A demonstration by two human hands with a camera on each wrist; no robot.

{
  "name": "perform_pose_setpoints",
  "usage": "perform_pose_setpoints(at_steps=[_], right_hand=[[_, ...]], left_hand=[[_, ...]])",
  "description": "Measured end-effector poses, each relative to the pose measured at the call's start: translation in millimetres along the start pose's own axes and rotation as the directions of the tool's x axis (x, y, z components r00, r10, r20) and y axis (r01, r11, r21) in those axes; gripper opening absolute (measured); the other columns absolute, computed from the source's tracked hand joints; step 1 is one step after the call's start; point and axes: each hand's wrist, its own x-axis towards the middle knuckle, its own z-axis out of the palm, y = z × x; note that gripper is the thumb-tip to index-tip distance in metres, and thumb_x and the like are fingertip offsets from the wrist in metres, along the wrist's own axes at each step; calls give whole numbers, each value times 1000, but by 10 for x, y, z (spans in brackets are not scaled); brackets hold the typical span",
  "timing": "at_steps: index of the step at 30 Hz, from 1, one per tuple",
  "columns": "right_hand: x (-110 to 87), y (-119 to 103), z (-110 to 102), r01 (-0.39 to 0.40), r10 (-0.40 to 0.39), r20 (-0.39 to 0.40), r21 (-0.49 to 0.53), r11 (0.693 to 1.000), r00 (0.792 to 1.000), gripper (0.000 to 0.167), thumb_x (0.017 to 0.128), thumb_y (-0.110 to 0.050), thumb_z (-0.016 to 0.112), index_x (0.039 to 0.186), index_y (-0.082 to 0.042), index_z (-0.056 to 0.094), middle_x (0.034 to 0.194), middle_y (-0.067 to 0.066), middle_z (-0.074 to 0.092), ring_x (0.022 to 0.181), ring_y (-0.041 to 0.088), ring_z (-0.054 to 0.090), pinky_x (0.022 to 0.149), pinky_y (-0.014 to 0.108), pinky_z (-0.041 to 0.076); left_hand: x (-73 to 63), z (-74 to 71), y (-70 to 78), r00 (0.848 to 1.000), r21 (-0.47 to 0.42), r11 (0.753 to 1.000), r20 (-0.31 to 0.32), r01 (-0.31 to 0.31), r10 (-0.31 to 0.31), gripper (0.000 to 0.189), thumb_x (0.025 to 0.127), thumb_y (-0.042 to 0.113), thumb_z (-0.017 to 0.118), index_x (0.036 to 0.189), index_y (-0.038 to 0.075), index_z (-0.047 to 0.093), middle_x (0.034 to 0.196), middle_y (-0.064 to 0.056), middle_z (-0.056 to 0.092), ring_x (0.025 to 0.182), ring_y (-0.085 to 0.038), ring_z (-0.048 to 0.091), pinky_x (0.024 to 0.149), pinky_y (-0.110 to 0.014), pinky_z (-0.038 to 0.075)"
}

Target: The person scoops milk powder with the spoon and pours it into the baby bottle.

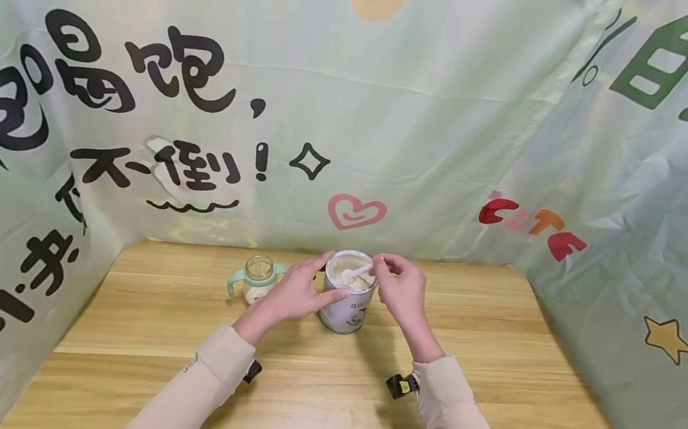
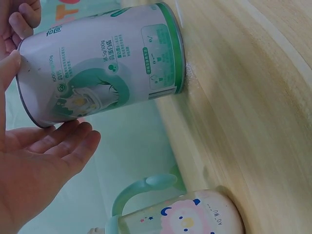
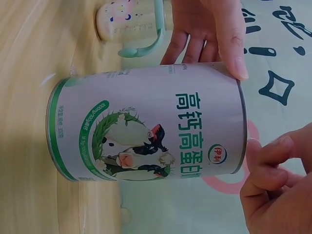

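Both sleeves [image 1: 469, 427] are pale beige with wide cuffs [image 1: 226, 354]; the left sleeve [image 1: 179, 402] carries small dark lettering [image 1: 191, 362]. Near the cuffs are two black devices [image 1: 253, 372], the right device [image 1: 394, 387] having a yellow patch [image 1: 405, 387].

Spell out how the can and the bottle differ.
The can is opaque, with a cow picture on its side, while the bottle is see-through with a printed character. The can is bigger than the bottle. The bottle has mint-green handles; the can has none. The left hand holds the can, but no hand holds the bottle. Both stand upright on the table.
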Motion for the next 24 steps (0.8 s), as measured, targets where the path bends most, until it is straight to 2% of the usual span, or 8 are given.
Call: perform_pose_setpoints(at_steps=[4,9,17,24], right_hand=[[8,11,-4,-34,36,-17,75,997,999,24,103,-21,64,112,-4,77,90,18,77,44,3,48,45,20,41],[14,6,-11,-58,61,-25,123,991,998,22,102,-21,65,109,-3,77,90,18,77,44,3,47,45,20,40],[16,25,-14,-65,73,-47,165,984,996,20,101,-17,64,104,-3,77,83,13,75,43,5,46,44,20,38],[21,51,-29,-96,106,-33,223,970,994,22,102,-15,62,110,2,75,80,7,74,43,7,46,44,19,37]], left_hand=[[3,4,1,1000,-3,1000,-1,0,0,93,93,52,77,162,4,38,160,-23,49,144,-39,54,117,-54,49],[5,7,0,1000,4,1000,0,5,-5,93,94,52,77,162,4,38,159,-23,50,142,-40,55,114,-55,50],[-1,0,6,1000,12,1000,3,4,-4,92,93,51,77,162,5,39,159,-23,50,141,-40,56,113,-55,51],[8,0,3,1000,16,1000,1,1,-1,92,93,53,77,161,4,40,158,-23,52,139,-40,57,113,-56,51]])
